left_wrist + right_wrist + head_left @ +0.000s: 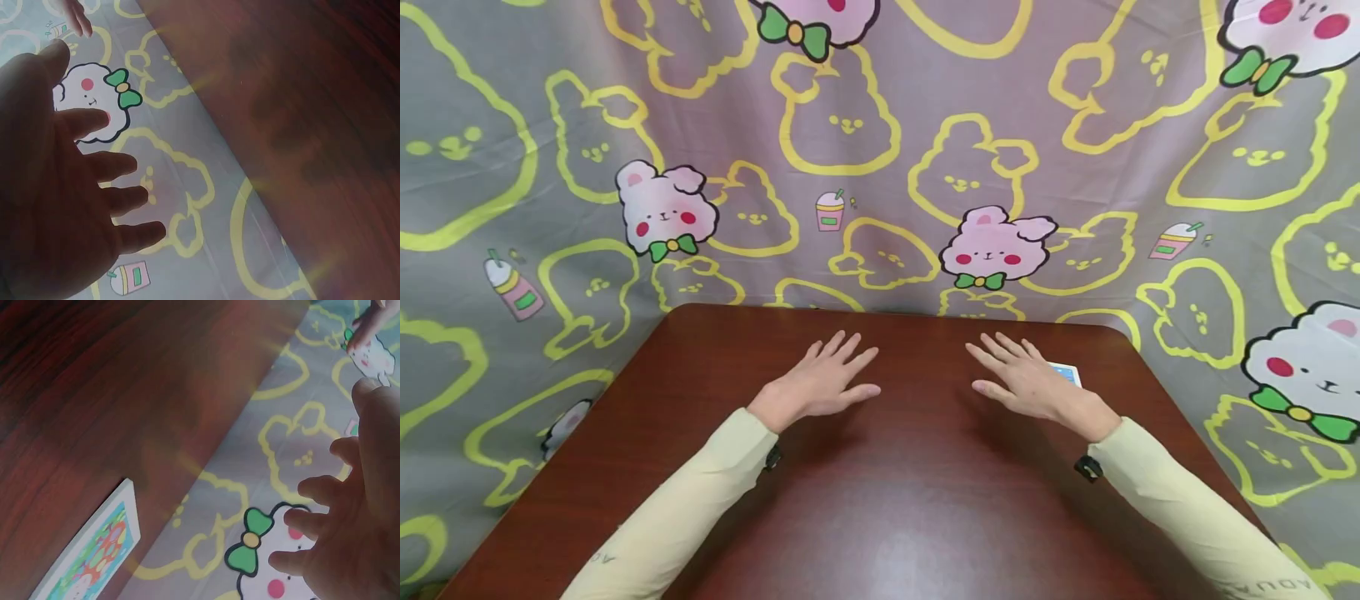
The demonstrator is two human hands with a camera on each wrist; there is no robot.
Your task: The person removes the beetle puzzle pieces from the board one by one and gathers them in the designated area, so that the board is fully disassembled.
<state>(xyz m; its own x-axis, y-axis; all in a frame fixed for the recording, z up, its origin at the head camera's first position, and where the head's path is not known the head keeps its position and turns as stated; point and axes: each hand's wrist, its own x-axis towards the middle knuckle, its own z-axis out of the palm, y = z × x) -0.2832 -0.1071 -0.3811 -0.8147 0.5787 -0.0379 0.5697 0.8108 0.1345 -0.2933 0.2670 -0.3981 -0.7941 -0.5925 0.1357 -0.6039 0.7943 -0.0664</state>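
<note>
Both hands hover over a dark red-brown wooden table (887, 467), palms down with fingers spread. The left hand (820, 379) is left of the middle and holds nothing; its wrist view shows the same hand (69, 175) with straight, parted fingers. On the other side, the right hand (1026, 379) also holds nothing, its thumb pointing inward. Just beyond and beside the right hand lies a white-edged flat piece (1067, 374), partly hidden by that hand. In the right wrist view this piece (100, 550) shows a colourful printed picture with a white border.
A grey curtain (880, 192) printed with yellow outlines and pink-cheeked bunnies hangs behind and around the table. The table's far edge (910, 315) meets it. Dark wrist devices (1088, 468) sit under the pale sleeves (1180, 500).
</note>
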